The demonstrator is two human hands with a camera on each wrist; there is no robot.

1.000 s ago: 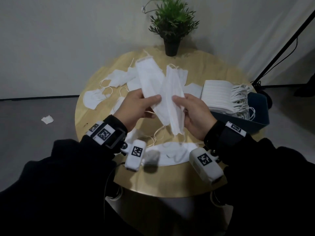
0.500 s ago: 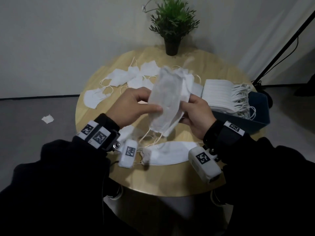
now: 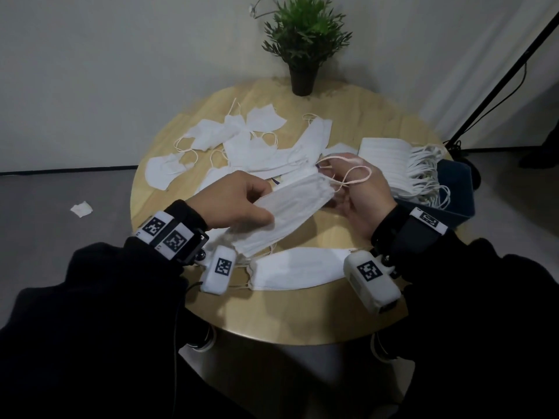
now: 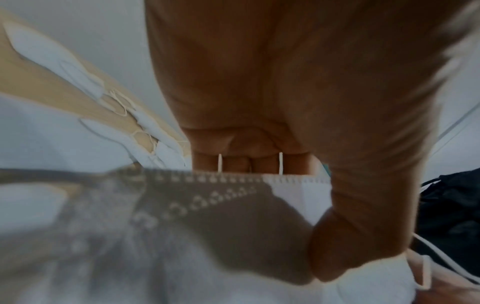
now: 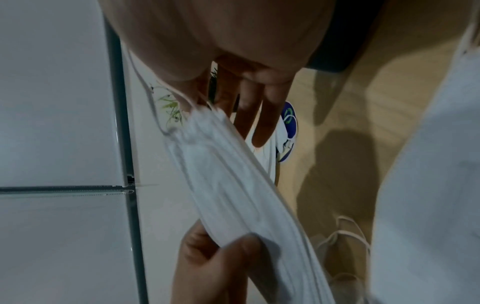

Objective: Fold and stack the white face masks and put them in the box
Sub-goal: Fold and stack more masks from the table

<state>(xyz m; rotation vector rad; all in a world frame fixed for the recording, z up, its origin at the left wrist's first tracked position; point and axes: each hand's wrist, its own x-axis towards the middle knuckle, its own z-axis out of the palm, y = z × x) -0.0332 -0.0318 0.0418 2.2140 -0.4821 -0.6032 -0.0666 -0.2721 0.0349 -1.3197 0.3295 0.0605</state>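
Left hand (image 3: 234,204) pinching folded mask (image 3: 287,213), right hand (image 3: 363,201) hooking its ear loops (image 3: 348,173) — loose masks (image 3: 251,146), potted plant (image 3: 304,43) behind

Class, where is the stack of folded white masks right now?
In the head view, the stack of folded white masks sits at the table's right side, on the dark blue box.

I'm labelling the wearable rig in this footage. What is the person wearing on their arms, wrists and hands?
Both arms are in loose black sleeves. The left hand and right hand are bare, no gloves. Each wrist has a black band carrying white square tags with black coded patterns. A rounded white camera pod with the same kind of tag hangs under each wrist. A thin dark cable runs down by the left sleeve.
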